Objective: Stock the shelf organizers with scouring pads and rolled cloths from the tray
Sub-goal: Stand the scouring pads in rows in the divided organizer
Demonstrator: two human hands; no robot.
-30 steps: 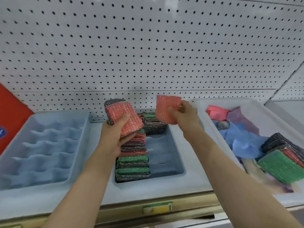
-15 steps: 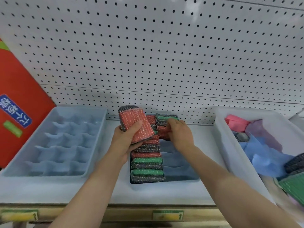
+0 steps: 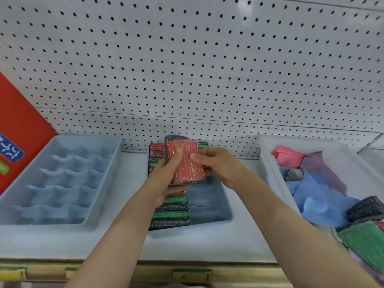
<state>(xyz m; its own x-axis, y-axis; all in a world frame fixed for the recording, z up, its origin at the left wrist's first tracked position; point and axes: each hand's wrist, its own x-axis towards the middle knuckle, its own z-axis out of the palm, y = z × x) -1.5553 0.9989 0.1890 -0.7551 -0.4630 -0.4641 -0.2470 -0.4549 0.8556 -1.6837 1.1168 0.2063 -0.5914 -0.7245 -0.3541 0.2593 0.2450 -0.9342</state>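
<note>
Currently: both hands hold a small stack of scouring pads (image 3: 185,163) above the middle organizer (image 3: 225,208).

Top pad red, with a grey pad behind it; left hand (image 3: 164,179) grips the stack from its left side, thumb across the red face; right hand (image 3: 220,166) pinches its right edge, thumb on the face, other fingers behind; stack tilted, just above the row of filed pads (image 3: 170,213), green, grey and red, standing on edge in the organizer's left column; right column bare; left organizer (image 3: 62,181) with its divided cells beside it; tray (image 3: 268,163) to the right holds pink, purple and blue cloths (image 3: 320,196) plus loose grey and green pads (image 3: 367,240); pegboard (image 3: 187,69) behind.
</note>
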